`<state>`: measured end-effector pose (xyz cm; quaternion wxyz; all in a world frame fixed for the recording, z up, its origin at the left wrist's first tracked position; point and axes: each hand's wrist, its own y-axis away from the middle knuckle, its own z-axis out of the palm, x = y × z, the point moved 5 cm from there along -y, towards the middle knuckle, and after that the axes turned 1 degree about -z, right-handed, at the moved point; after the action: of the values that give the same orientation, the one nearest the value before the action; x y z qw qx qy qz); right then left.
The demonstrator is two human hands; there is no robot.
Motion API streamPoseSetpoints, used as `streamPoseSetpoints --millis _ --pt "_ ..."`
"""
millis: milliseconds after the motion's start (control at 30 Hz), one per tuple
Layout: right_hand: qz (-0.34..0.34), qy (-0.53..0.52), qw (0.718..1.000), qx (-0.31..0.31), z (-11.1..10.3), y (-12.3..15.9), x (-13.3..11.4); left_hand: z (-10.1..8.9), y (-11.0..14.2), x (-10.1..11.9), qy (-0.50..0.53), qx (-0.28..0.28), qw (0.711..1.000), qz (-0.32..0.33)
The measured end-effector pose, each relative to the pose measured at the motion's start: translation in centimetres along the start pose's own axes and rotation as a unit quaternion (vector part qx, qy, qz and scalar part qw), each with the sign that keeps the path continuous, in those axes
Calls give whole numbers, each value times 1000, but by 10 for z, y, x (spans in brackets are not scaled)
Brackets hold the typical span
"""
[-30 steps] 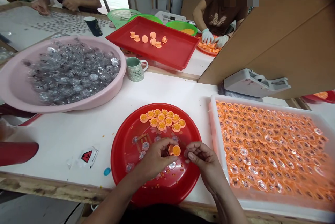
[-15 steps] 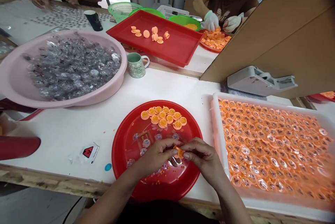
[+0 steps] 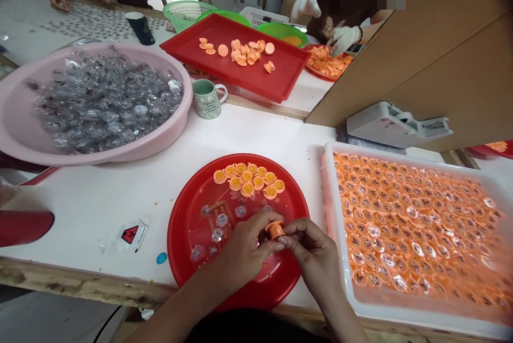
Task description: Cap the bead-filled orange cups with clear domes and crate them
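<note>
I wear the camera on my head, so it looks forward and down from above my forearms (image 3: 192, 300), which enter at six o'clock. My left hand (image 3: 244, 252) and right hand (image 3: 315, 247) lie close to it, over the round red tray (image 3: 186, 204); the white crate (image 3: 401, 311) at four o'clock is near too, the white-gloved co-worker (image 3: 324, 25) at one o'clock much farther away.

The glossy orange cup-and-saucer piece (image 3: 276, 231) is held upside down, its saucer end toward twelve o'clock, its cup end toward six. It appears at three o'clock from the middle of the round red tray (image 3: 185, 199)
</note>
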<state>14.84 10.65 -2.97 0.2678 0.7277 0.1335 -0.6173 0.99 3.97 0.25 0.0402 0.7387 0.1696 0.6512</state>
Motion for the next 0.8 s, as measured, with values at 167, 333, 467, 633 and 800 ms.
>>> streamPoseSetpoints --millis 167,333,467,633,800 --pt "-47 34 997 42 1 9 -6 0 2 -2 -25 40 997 60" --pt "-95 34 992 69 3 11 -15 -2 5 6 -35 46 994 97" --pt "-128 75 989 27 6 9 -19 -4 1 2 61 48 997 20" --pt "-94 88 991 30 14 9 -6 3 1 -11 118 84 989 -7" --pt "-53 34 996 65 13 12 3 18 -7 -13 38 89 995 9"
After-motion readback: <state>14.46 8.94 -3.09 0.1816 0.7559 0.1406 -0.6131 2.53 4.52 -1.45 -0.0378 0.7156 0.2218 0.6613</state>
